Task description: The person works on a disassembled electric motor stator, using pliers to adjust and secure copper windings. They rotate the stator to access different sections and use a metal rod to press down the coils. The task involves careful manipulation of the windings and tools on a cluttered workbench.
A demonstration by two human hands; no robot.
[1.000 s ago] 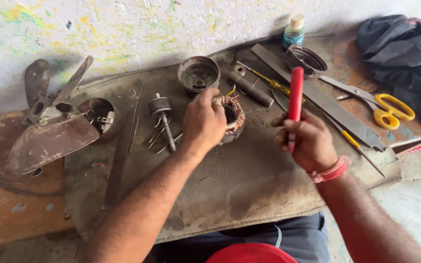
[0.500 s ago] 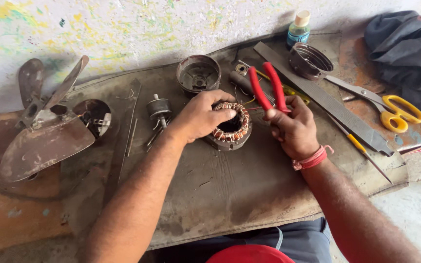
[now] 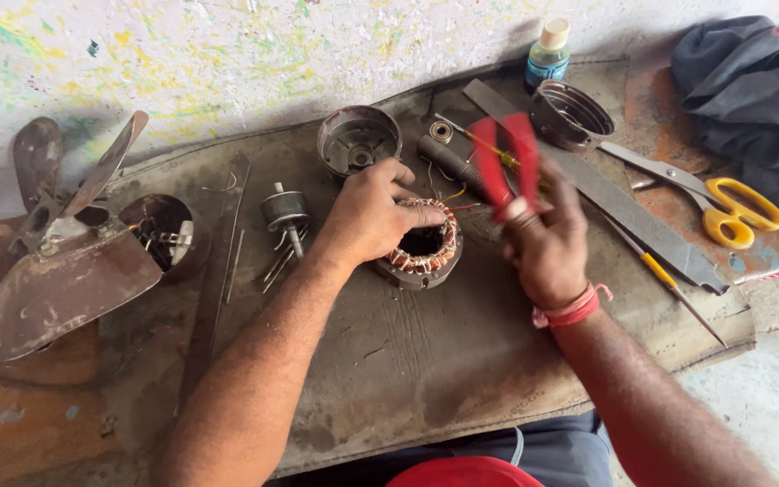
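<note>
My left hand [image 3: 370,216] rests on a round motor stator with copper windings [image 3: 426,248], gripping its left side and top rim. My right hand [image 3: 547,243] is just right of the stator and holds red-handled pliers [image 3: 503,162], their two handles pointing up and away; the jaws are hidden behind my fingers. A red thread band circles my right wrist. Thin coloured wires [image 3: 462,194] stick out of the stator toward the pliers.
A rotor with a shaft [image 3: 286,216] lies left of the stator. Two metal end caps [image 3: 358,140] [image 3: 570,113], a long flat file [image 3: 606,194], yellow-handled scissors [image 3: 723,198], a small bottle [image 3: 549,54], a fan blade [image 3: 56,261] and dark cloth [image 3: 750,81] surround the work mat [image 3: 407,370].
My right hand turned the pliers from a single upright handle to both handles spread, drawing closer to the stator. My left hand shifted to clasp the stator, which is now more exposed.
</note>
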